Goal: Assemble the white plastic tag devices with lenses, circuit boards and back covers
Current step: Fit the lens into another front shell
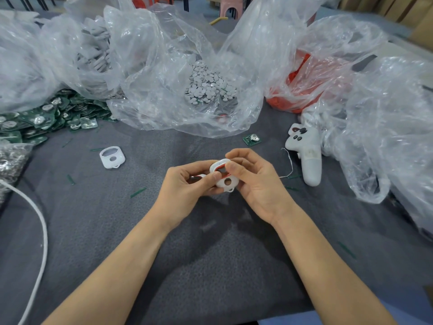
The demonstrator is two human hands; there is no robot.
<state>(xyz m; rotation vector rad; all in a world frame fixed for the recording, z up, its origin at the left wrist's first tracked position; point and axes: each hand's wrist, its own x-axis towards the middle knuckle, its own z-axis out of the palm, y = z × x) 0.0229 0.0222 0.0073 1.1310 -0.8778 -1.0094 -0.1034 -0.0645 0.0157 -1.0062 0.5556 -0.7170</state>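
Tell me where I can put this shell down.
Free: the grey cloth between the spare shell and your left hand, and the near stretch beside the white cable. Crowded: plastic bags along the back, circuit boards far left, controller at right.

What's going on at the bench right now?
A person holds one white tag shell in both hands. The left hand pinches its edge, and the right hand grips the top, apparently seating a red lens. A spare shell and a loose circuit board lie on the table.
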